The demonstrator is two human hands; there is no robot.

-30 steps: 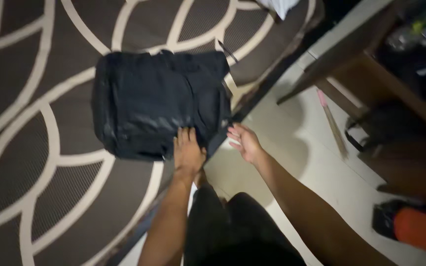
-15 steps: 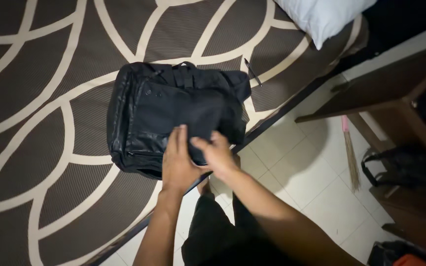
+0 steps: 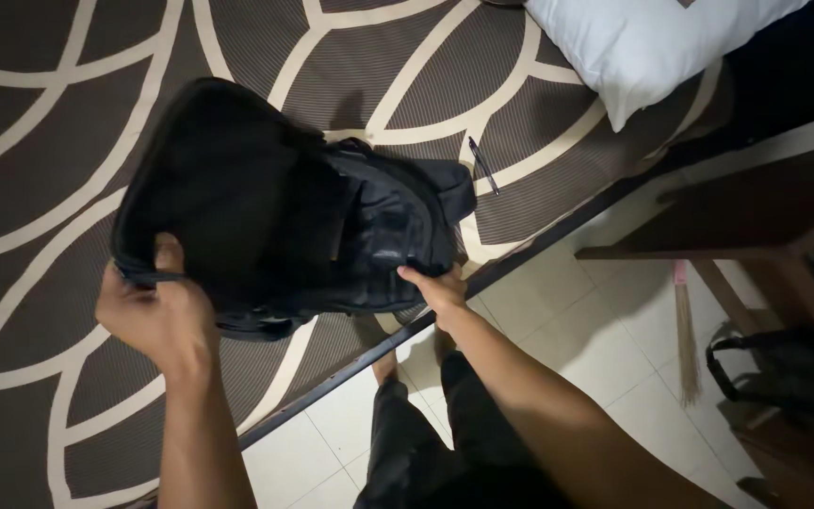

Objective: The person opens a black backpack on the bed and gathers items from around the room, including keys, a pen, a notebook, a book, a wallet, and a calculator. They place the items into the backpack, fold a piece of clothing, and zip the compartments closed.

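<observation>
A black backpack lies on a bed with a brown cover patterned in cream curves. Its front flap is lifted and swung open to the left. My left hand grips the edge of that flap. My right hand holds the near right edge of the backpack's body, close to the bed's edge. The inside of the backpack is dark and I cannot make out any contents.
A pen lies on the bed right of the backpack. A white pillow sits at the top right. Beside the bed are a white tiled floor, a wooden table, a broom and a dark bag.
The backpack was closed flat with both hands at its near edge. My left hand has pulled the flap up and leftward, opening the backpack; my right hand stayed on the near right edge.
</observation>
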